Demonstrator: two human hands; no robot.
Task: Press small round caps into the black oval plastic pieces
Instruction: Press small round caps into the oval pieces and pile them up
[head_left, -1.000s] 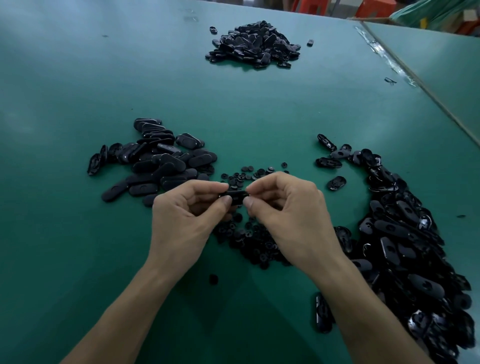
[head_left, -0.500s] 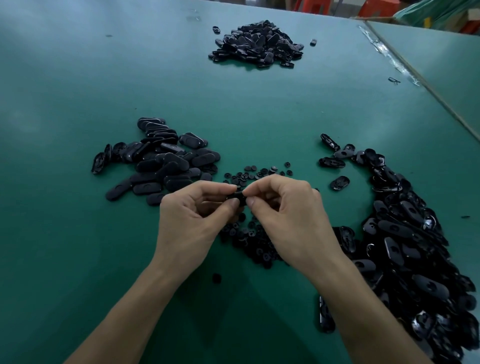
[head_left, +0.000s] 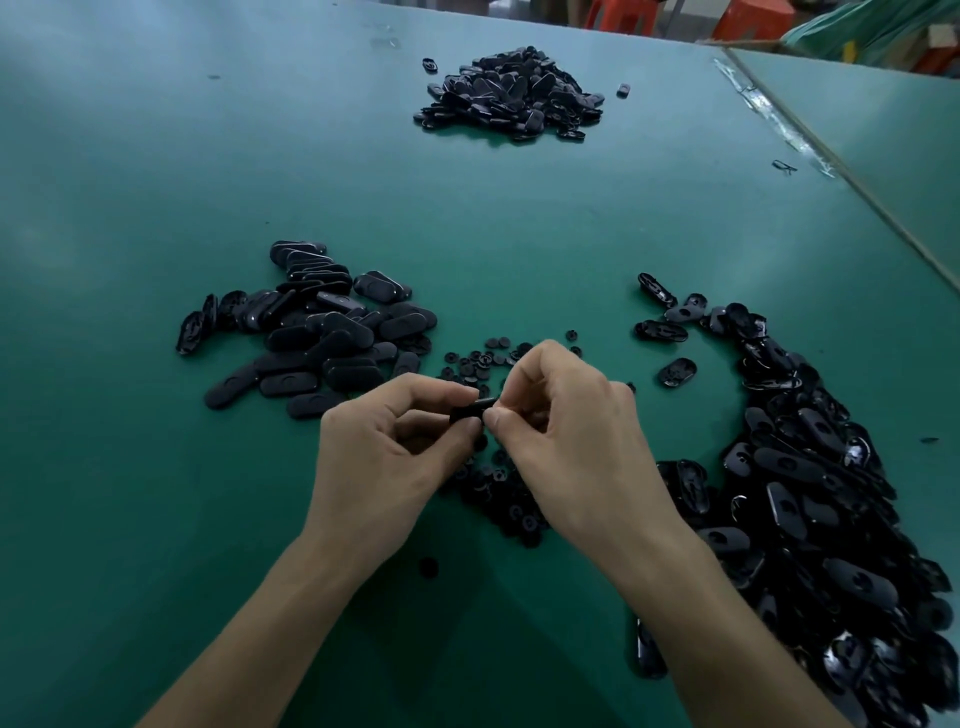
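Over the middle of the green table (head_left: 156, 467), my left hand (head_left: 384, 462) and my right hand (head_left: 576, 441) meet fingertip to fingertip. Both pinch one black oval piece (head_left: 471, 408), of which only a short dark strip shows between the fingers. Whether a cap sits in it is hidden. Small round caps (head_left: 480, 358) lie scattered just beyond the hands, and more caps (head_left: 511, 506) lie under and behind my right hand.
A heap of black oval pieces (head_left: 317, 332) lies to the left. A long spread of shiny oval pieces (head_left: 810, 483) runs down the right side. A third pile (head_left: 511, 96) sits far back. One loose cap (head_left: 428, 567) lies between my forearms.
Both hands have stayed together on the oval piece with only small finger shifts. The view has drifted slightly; the piles have not moved.
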